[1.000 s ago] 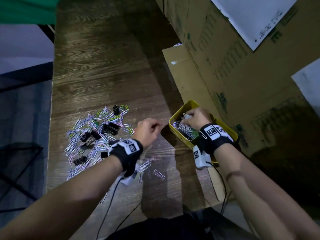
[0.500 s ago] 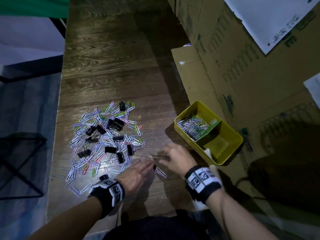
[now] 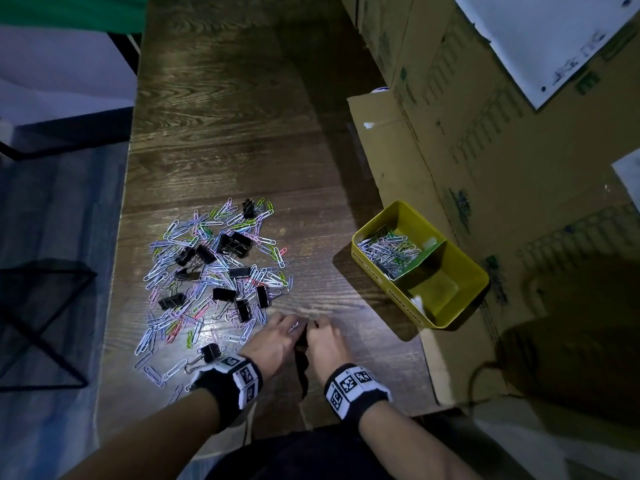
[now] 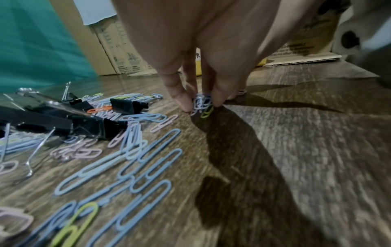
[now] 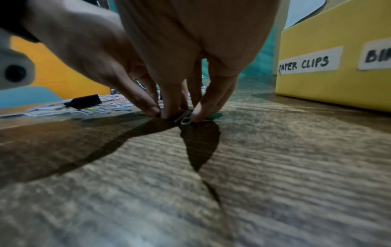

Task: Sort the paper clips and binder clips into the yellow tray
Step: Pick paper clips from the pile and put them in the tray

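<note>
Dim room, dark wood-grain table (image 3: 225, 109)

My left hand (image 3: 273, 344) and right hand (image 3: 325, 344) pinch paper clips (image 4: 202, 103); yellow tray (image 3: 460, 299) off right, cardboard boxes (image 3: 485, 133) beyond.

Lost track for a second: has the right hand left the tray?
Yes. The right hand has come off the tray to the table beside the clip pile.

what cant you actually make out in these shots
- Second label on the yellow tray: the right wrist view's edge cuts it off after "BI".
- How many paper clips the left hand pinches: its fingers cover the bunch, and it is too small in the head view.
- What the right hand holds beyond one pale clip: fingertips hide it.
- Print on the cardboard boxes: too dim and small.
</note>
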`<state>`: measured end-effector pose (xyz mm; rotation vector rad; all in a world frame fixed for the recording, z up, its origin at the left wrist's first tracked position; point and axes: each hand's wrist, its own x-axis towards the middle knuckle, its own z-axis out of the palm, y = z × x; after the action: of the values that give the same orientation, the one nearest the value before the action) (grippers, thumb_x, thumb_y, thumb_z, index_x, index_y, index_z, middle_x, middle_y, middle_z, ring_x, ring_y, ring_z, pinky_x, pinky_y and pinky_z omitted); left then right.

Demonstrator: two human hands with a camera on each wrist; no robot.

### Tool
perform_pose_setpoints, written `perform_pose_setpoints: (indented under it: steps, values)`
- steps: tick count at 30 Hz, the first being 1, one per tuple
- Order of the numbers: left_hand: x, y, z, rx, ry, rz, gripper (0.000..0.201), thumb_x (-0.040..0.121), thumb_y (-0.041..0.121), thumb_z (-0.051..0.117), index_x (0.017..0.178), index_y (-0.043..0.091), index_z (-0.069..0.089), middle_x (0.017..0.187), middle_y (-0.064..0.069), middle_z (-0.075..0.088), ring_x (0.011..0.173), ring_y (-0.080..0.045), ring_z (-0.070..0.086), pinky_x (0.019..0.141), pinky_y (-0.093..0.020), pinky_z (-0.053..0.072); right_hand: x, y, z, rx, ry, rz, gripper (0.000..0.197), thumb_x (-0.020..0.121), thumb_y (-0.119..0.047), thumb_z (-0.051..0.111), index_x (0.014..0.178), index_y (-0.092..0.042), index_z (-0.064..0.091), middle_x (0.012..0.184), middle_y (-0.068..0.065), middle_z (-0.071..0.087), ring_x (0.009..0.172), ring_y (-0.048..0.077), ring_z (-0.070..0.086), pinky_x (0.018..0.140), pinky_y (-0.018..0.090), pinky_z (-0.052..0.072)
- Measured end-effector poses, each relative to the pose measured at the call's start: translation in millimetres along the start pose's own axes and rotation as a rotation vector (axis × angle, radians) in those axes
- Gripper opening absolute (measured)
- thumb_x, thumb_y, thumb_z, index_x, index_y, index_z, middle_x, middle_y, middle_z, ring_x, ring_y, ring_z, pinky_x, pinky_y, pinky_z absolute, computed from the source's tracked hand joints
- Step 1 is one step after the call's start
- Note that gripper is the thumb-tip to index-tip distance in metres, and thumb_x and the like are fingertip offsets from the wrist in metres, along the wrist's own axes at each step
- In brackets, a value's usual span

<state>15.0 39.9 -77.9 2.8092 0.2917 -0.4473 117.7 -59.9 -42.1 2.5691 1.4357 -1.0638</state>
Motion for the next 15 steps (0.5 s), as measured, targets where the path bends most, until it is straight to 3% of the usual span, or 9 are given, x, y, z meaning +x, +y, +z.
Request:
perform_pose_setpoints:
  steps: [3, 7, 10, 11, 13, 15]
  values:
    - [-1.2, 2.9, 1.9, 0.000, 0.020, -0.004, 0.048, 0.069, 0.017, 0.034, 0.104, 0.009, 0.066, 0.097, -0.001, 0.065, 0.090, -0.019, 0.044, 0.066, -0.026, 0.057, 0.4, 0.6, -0.3, 0.008, 0.005, -0.013, 0.033, 0.091, 0.003, 0.040, 0.121, -0.003, 0.053, 0.125, 0.019, 0.051, 0.109, 0.037, 0.055, 0.087, 0.044, 0.047]
    - [-4.4, 9.3, -6.4, 0.002, -0.005, 0.008, 0.049, 0.066, 0.016, 0.031, 0.094, 0.012, 0.072, 0.088, 0.004, 0.068, 0.080, -0.015, 0.062, 0.066, -0.020, 0.055, -1.2, 0.8, 1.8, 0.008, 0.004, -0.042, 0.032, 0.092, 0.002, 0.039, 0.121, -0.002, 0.051, 0.127, 0.018, 0.049, 0.111, 0.037, 0.053, 0.085, 0.043, 0.046]
    - [-5.2, 13.7, -13.3, 0.025, -0.001, -0.007, 0.046, 0.064, 0.017, 0.032, 0.084, 0.015, 0.074, 0.082, 0.005, 0.070, 0.074, -0.013, 0.065, 0.066, -0.017, 0.052, -2.0, 0.7, 1.2, 0.024, 0.017, -0.048, 0.039, 0.090, 0.007, 0.038, 0.127, -0.003, 0.049, 0.130, 0.017, 0.048, 0.114, 0.037, 0.052, 0.087, 0.044, 0.045]
    - [-4.8, 13.6, -12.1, 0.033, 0.019, -0.005, 0.040, 0.065, 0.016, 0.038, 0.083, 0.015, 0.073, 0.082, 0.005, 0.070, 0.073, -0.013, 0.065, 0.066, -0.017, 0.052, -2.8, 1.1, 1.1, 0.019, 0.025, -0.051, 0.040, 0.090, 0.008, 0.037, 0.127, -0.002, 0.049, 0.130, 0.017, 0.048, 0.115, 0.036, 0.051, 0.088, 0.044, 0.045]
    - [-5.1, 13.0, -11.4, 0.023, 0.021, -0.011, 0.029, 0.059, 0.011, 0.066, 0.087, 0.015, 0.072, 0.084, 0.003, 0.070, 0.075, -0.015, 0.066, 0.065, -0.019, 0.053, -4.6, 0.8, 0.9, 0.002, 0.032, -0.058, 0.041, 0.089, 0.010, 0.038, 0.127, -0.001, 0.048, 0.129, 0.017, 0.049, 0.116, 0.036, 0.050, 0.088, 0.044, 0.045]
    - [-3.3, 11.4, -7.8, -0.009, -0.004, -0.036, 0.041, 0.049, 0.010, 0.080, 0.089, 0.015, 0.072, 0.084, 0.002, 0.070, 0.076, -0.016, 0.067, 0.064, -0.020, 0.054, -6.0, 0.0, 0.1, -0.012, 0.036, -0.064, 0.041, 0.087, 0.011, 0.041, 0.126, 0.000, 0.047, 0.129, 0.018, 0.048, 0.117, 0.035, 0.049, 0.089, 0.044, 0.044]
